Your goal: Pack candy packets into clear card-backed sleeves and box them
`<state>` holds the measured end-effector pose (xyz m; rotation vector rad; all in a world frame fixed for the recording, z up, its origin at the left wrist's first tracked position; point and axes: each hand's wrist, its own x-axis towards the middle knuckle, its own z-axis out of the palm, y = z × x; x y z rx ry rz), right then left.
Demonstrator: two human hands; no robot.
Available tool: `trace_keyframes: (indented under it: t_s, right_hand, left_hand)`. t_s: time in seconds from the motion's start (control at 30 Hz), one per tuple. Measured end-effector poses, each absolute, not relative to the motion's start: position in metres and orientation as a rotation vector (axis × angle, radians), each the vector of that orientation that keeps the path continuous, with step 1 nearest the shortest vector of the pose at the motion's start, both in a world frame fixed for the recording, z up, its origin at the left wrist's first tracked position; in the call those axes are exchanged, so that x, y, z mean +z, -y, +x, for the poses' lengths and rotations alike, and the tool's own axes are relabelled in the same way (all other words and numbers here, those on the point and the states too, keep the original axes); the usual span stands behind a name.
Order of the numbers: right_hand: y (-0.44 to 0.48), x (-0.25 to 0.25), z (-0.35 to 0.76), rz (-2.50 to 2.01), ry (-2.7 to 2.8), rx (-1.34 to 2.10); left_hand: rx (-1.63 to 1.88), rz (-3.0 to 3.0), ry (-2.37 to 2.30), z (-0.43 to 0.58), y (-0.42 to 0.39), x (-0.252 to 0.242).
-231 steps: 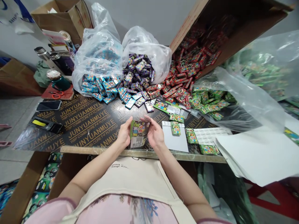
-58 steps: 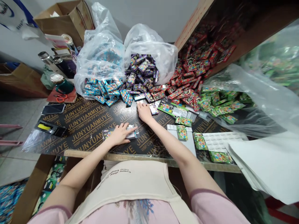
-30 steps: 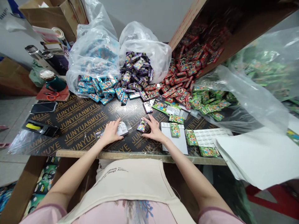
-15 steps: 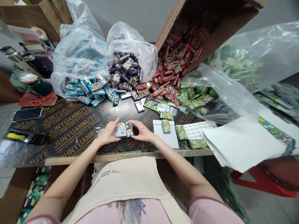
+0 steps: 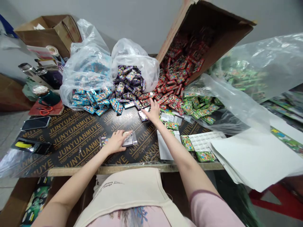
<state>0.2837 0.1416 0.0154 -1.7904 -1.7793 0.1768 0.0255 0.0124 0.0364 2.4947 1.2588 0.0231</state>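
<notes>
Resting on one packet [image 5: 130,141], left hand [image 5: 115,141], right hand [image 5: 153,111] at one box [image 5: 142,116]

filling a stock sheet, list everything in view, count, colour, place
blue boxes: many, blue, left
purple boxes: many, purple, centre
red boxes: many, red, back
green packets: many, green, right
carton: one, brown, back
plastic bags: several, clear, back
paper bag: one, brown, left
flasks: two, silver and black, left
jar: one, teal, left
scissors: one pair, orange, left
board: one, red, beneath scissors
phone: one, dark, left
unclear item: one, black and yellow, left
label sheet: one, white, right
paper sheets: several, white, right
wrapped pack: one, grey, multicoloured, front centre
table: one, black, underneath
apron: one, cream, front
left hand: one, bare, on wrapped pack
right hand: one, bare, by red boxes
</notes>
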Motion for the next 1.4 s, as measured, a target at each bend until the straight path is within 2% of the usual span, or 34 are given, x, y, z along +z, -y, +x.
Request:
trace_keyframes:
  t_s: [0.13, 0.23, 0.3, 0.47, 0.57, 0.63, 0.7, 0.83, 0.9, 1.1, 1.3, 1.4]
  right_hand:
    - [-0.204, 0.018, 0.29, -1.864, 1.87, 0.078]
    - [-0.198, 0.022, 0.284, -1.707, 1.839, 0.181]
    - [-0.171, 0.02, 0.278, -1.51, 1.771, 0.394]
    - [-0.085, 0.002, 0.276, -1.017, 1.751, 1.245]
    - [-0.069, 0.004, 0.292, -0.847, 2.046, 1.473]
    - [-0.074, 0.011, 0.304, -0.86, 2.317, 1.449]
    - [-0.08, 0.02, 0.31, -1.024, 2.464, 1.254]
    - [-0.07, 0.025, 0.3, -1.385, 2.353, 0.732]
    - [-0.056, 0.022, 0.289, -1.457, 2.399, 0.609]
    - [-0.03, 0.013, 0.285, -1.176, 2.7, 0.708]
    - [-0.008, -0.004, 0.303, -1.421, 2.339, 0.691]
    - [-0.001, -0.004, 0.294, -1.382, 2.187, 0.607]
  left_hand:
    - [-0.296, 2.627, -1.174, 0.041, -0.018, 0.05]
    - [-0.365, 2.615, -1.163, 0.045, -0.023, 0.054]
    - [-0.353, 2.612, -1.159, 0.044, -0.025, 0.054]
    - [-0.319, 2.592, -1.168, 0.037, -0.025, 0.052]
    - [-0.284, 2.549, -1.198, 0.032, -0.024, 0.05]
    - [-0.25, 2.514, -1.219, 0.029, -0.023, 0.049]
    - [-0.231, 2.491, -1.236, 0.026, -0.021, 0.048]
    - [-0.21, 2.493, -1.288, 0.019, -0.016, 0.046]
    - [-0.2, 2.499, -1.316, 0.016, -0.014, 0.044]
    - [-0.176, 2.425, -1.516, 0.003, -0.01, 0.036]
    - [-0.085, 2.375, -1.564, -0.002, -0.003, 0.036]
    - [-0.019, 2.344, -1.545, 0.005, 0.0, 0.037]
